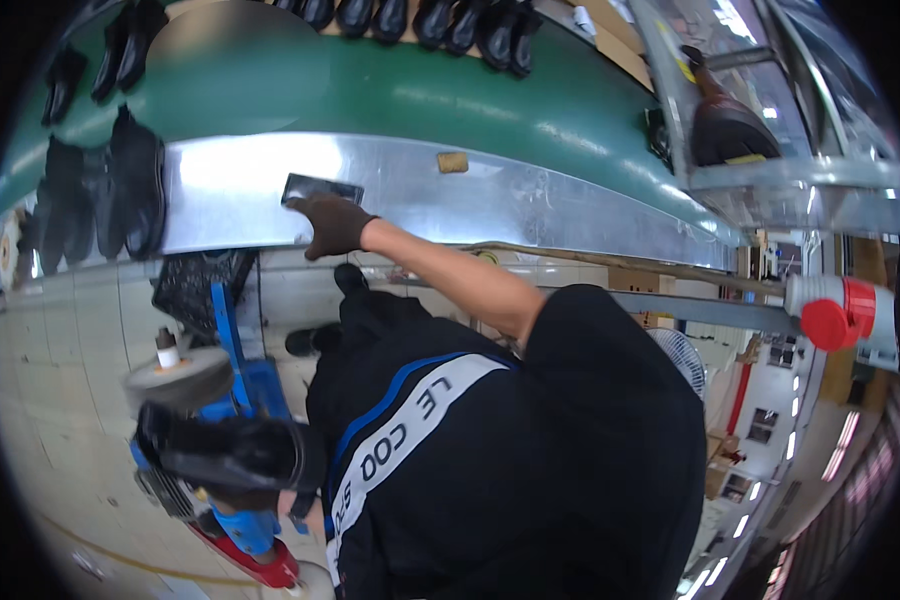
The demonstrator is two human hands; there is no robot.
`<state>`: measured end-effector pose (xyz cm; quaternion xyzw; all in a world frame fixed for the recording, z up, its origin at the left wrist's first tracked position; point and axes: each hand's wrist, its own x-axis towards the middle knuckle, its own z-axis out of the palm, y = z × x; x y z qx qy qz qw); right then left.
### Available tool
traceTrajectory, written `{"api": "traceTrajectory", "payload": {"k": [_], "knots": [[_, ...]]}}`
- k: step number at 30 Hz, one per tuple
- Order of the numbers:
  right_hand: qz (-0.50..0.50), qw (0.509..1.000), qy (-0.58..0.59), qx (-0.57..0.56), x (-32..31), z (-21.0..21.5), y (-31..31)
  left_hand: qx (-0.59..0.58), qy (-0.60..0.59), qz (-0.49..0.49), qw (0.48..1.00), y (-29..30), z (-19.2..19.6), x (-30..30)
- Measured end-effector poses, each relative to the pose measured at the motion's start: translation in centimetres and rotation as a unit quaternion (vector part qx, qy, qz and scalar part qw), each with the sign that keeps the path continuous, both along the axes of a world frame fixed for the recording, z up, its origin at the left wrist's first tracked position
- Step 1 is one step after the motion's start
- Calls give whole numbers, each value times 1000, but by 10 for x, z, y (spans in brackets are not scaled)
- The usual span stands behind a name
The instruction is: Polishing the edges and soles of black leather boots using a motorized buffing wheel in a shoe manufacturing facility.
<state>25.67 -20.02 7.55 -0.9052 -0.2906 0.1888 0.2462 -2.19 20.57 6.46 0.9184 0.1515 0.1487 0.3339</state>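
Note:
My right hand (pixel 333 225), in a dark brown glove, reaches out to the shiny metal rim (pixel 530 195) of a green conveyor belt (pixel 420 95). Its fingers lie on a flat dark rectangle (pixel 315 187) that rests on the rim. Low on the left a black shoe (pixel 225 452) is held beside a blue machine (pixel 250 385) with a grey round wheel (pixel 178 378). My left hand (pixel 305 500) grips that shoe and is mostly hidden behind it and my black shirt.
Several black shoes (pixel 440 20) ride the belt at the top, and black boots (pixel 120 185) stand at its left end. A small cork-coloured piece (pixel 452 162) lies on the rim. A brown shoe (pixel 725 125) sits in a metal rack, a red-and-white container (pixel 838 312) at right.

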Motion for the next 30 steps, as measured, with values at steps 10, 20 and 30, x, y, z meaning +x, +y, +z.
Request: {"api": "traceTrajectory", "payload": {"k": [10,20,30], "knots": [[-127,690,694,163,-130,108,4,-532,-156,296,778,-242,-18,24],[-82,755,606,236,-134,-23,19,-851,-258,332,316,-198,-90,74],[-22,857,485,172,-126,-15,60,-813,-349,115,451,-180,-141,70]]}}
